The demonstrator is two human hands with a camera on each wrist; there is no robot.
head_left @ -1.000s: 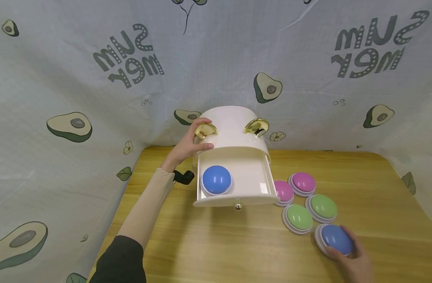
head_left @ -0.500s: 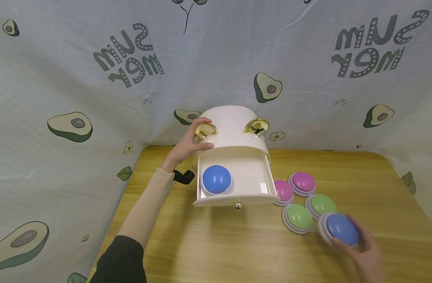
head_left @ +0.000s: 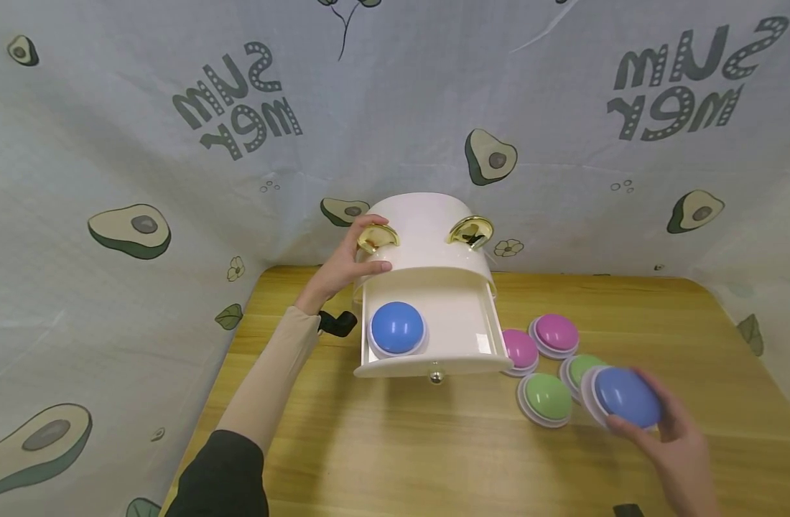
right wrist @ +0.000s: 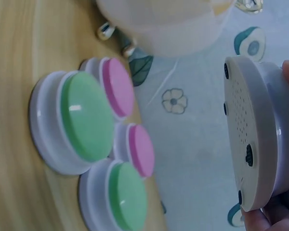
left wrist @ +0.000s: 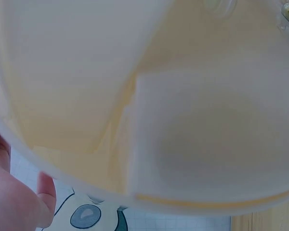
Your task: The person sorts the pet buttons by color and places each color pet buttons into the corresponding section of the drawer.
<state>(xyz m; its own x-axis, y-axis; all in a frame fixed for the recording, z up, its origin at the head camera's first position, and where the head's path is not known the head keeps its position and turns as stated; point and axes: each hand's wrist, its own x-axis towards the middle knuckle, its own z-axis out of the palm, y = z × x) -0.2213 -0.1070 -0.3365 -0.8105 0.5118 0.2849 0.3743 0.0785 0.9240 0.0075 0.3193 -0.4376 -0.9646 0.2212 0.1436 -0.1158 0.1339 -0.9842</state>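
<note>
A white drawer box (head_left: 427,230) with gold ear-shaped parts stands at the middle back of the table, its drawer (head_left: 456,316) pulled out. My left hand (head_left: 346,262) holds the box at its left ear, thumb below the ear and fingers behind it. At the drawer's left lies a blue push button (head_left: 397,327) on a white base. My right hand (head_left: 676,431) grips a second blue push button (head_left: 628,397) by its sides, tilted and raised above the table. Its underside, with small holes and dark feet, shows in the right wrist view.
Two green buttons (head_left: 548,396) and two pink buttons (head_left: 556,332) rest on the wooden table (head_left: 395,445), right of the drawer. The drawer's front has a round knob (head_left: 437,377). Behind the table hangs a printed cloth (head_left: 395,108) with avocados.
My right hand has lifted the second blue button off the table and moved it rightward and up, so it overlaps a green button. The left hand has stayed on the box.
</note>
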